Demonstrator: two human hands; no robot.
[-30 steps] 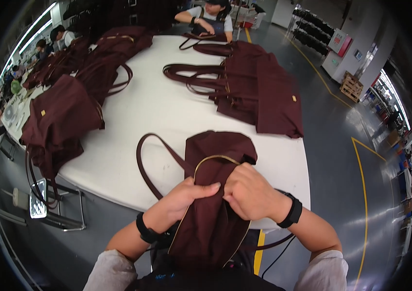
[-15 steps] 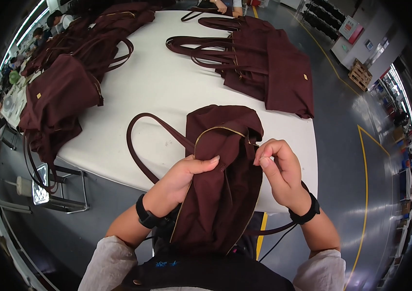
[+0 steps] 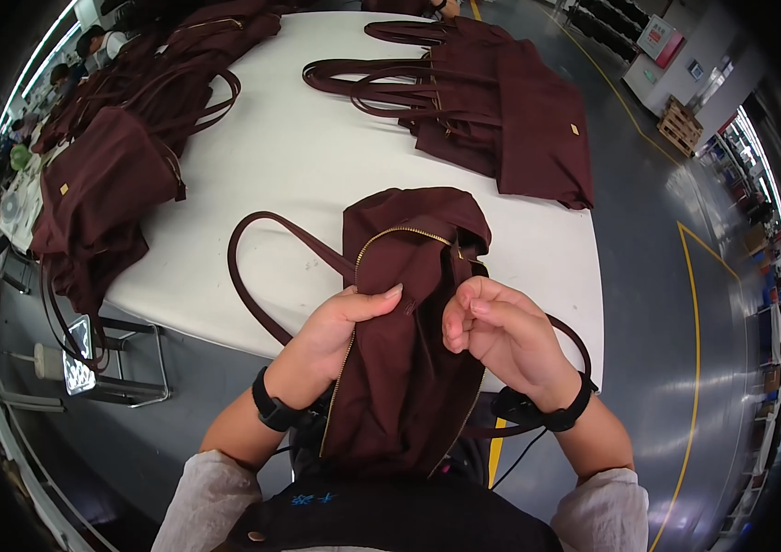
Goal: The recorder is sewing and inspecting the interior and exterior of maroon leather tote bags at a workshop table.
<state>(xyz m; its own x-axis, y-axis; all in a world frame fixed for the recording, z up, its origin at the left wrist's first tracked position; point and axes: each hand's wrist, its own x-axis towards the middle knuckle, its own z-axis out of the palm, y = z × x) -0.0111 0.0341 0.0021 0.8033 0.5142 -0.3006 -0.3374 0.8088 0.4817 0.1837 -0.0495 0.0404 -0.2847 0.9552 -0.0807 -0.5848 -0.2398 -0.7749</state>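
Since the earlier frame, the right hand [image 3: 501, 336] has drawn in, clenched beside the left hand [image 3: 349, 327], which pinches the maroon zip tote bag [image 3: 409, 350] draped over the white table's [image 3: 317, 156] near edge. Judging by this, taut fabric helps. Bag stacks [image 3: 501, 110] line the far edges; grey floor [image 3: 666, 368] surrounds.

Bright, even indoor light falls on the white desk [image 3: 317, 138], with only soft shadows. Glare streaks the glossy grey floor [image 3: 685, 368]. Fisheye distortion bends straight edges, and a black vignette rings the sharp centre.
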